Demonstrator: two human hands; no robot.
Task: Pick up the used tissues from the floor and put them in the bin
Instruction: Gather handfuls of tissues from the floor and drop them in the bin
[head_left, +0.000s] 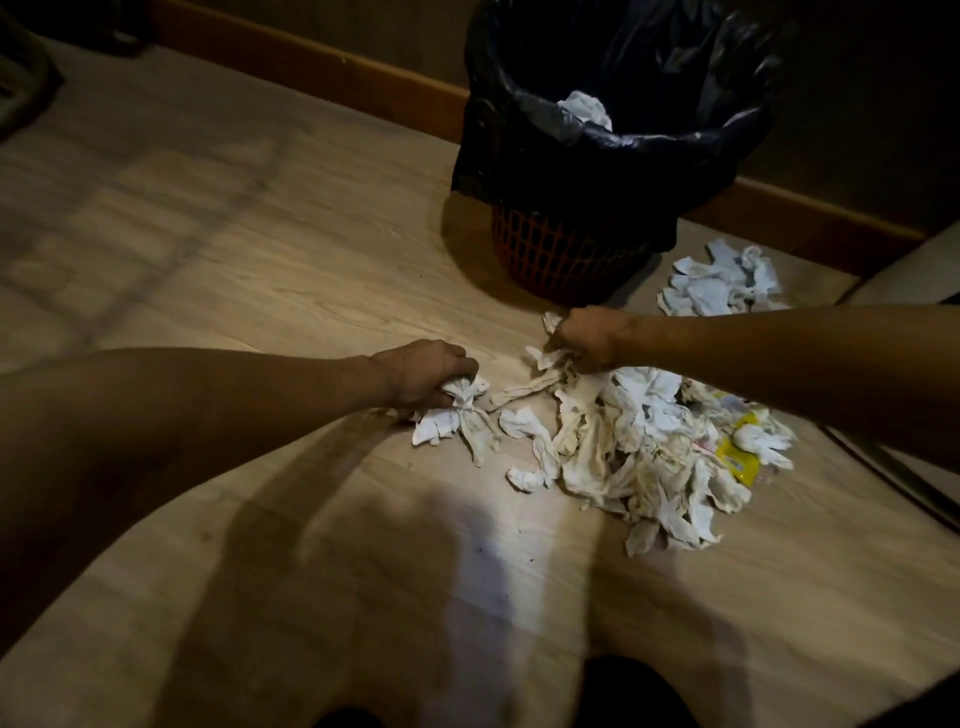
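A heap of crumpled, stained white tissues (634, 447) lies on the wooden floor in front of the bin. My left hand (426, 371) is closed on a tissue clump (457, 410) at the heap's left edge, still on the floor. My right hand (587, 338) grips tissues (545, 358) at the heap's top, close to the bin's base. The bin (561, 254) is a red mesh basket lined with a black bag (545, 156). One white tissue (587, 109) shows inside it. A separate tissue cluster (722, 280) lies to the right of the bin.
A yellow wrapper (737, 460) sits among the tissues at the heap's right side. A wooden skirting board (311, 67) runs along the wall behind the bin. A pale furniture edge (904, 275) and a dark cable (883, 467) are at the right.
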